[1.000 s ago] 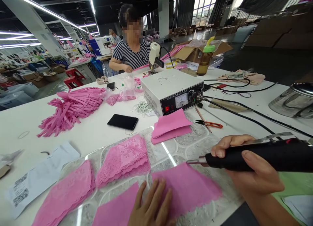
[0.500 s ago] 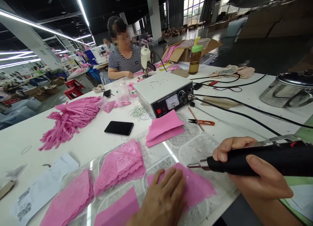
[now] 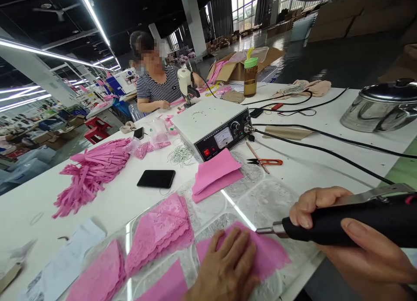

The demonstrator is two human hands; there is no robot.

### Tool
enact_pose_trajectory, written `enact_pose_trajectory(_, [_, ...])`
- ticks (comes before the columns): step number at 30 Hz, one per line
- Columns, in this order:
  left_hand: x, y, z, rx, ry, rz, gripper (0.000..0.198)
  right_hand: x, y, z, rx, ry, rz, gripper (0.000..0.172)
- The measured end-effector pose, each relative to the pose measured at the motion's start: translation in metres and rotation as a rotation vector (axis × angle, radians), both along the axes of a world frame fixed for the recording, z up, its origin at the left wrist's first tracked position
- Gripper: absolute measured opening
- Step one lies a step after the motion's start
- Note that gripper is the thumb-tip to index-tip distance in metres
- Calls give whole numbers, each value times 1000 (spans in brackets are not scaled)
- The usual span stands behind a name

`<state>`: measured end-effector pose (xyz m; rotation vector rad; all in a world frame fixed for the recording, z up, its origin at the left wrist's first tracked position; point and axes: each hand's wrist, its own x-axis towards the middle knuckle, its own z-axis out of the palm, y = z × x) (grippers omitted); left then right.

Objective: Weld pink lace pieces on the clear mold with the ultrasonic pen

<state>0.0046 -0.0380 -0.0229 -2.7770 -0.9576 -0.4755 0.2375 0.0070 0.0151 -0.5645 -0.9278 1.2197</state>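
My left hand [image 3: 226,268] lies flat, fingers spread, on a pink fabric piece [image 3: 270,255] at the near edge of a glass plate [image 3: 260,196]. My right hand [image 3: 352,244] is wrapped round a black handheld cutter [image 3: 345,225]; its metal tip [image 3: 267,229] hovers just above the fabric, to the right of my left fingers. A black cable [image 3: 325,151] runs from the tool to a white control box [image 3: 213,123].
Pink lace stacks [image 3: 159,231] and folded pink cloth [image 3: 215,173] lie on the plate. A phone [image 3: 156,178], pink strips [image 3: 94,168], orange snips [image 3: 265,162], a steel pot [image 3: 381,105] and a bottle [image 3: 250,77] stand around. A person in a striped shirt [image 3: 154,90] works opposite.
My left hand slid forward and rightward over the pink fabric. The cutter's tip stayed close above the cloth while my head turned slightly, shifting the scene left.
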Motion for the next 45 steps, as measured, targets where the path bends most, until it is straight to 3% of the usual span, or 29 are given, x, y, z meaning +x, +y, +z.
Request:
enact_pose_trajectory(5, [0, 0, -2, 23, 13, 0, 40, -4, 3, -5, 34, -20, 39, 15])
enact_pose_trajectory(13, [0, 1, -3, -11, -21, -4, 41, -24, 11, 4, 42, 28, 19, 17])
enact_pose_trajectory(19, [0, 1, -3, -29, -33, -10, 40, -31, 17, -2, 52, -2, 66, 15])
enact_pose_trajectory(25, [0, 0, -5, -12, -49, 5, 40, -30, 17, -6, 48, -32, 96, 14])
enact_pose_trajectory(35, [-1, 1, -1, 6, -30, -9, 38, -11, 6, 2, -14, -25, 8, 13])
enact_pose_trajectory(45, [0, 1, -1, 8, -26, -3, 38, -9, 9, -2, 57, -100, 57, 14])
